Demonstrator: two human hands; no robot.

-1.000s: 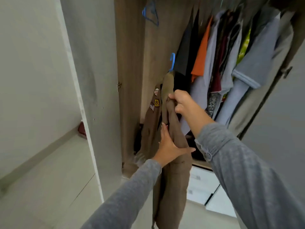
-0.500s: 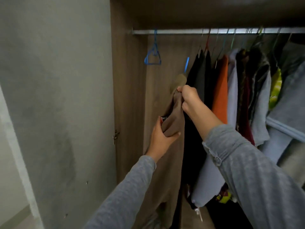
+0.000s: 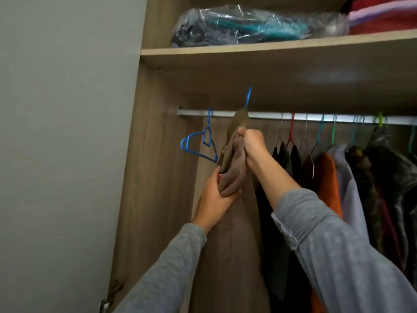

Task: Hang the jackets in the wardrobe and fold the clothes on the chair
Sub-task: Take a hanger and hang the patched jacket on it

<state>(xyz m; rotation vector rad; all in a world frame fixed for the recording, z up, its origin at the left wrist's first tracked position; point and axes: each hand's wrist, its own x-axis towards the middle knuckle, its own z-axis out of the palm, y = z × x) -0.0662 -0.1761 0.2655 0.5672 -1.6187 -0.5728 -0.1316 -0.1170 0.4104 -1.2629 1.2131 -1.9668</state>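
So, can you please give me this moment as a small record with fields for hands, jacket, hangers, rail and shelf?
left hand: holds the brown jacket at its bunched middle
right hand: grips the jacket near the collar
hanger hook: blue, above the rail, not yet over it
empty blue hanger: hangs on the rail, left of the jacket
other clothes: hang on the rail at the right
shelf: carries a plastic-wrapped bundle

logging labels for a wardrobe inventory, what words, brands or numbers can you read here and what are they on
No text can be read in this view.
The small red and white patch on the brown fabric jacket, beside the left hand: too small and blurred to read.
The clear plastic bag on the wooden top shelf: no print visible.
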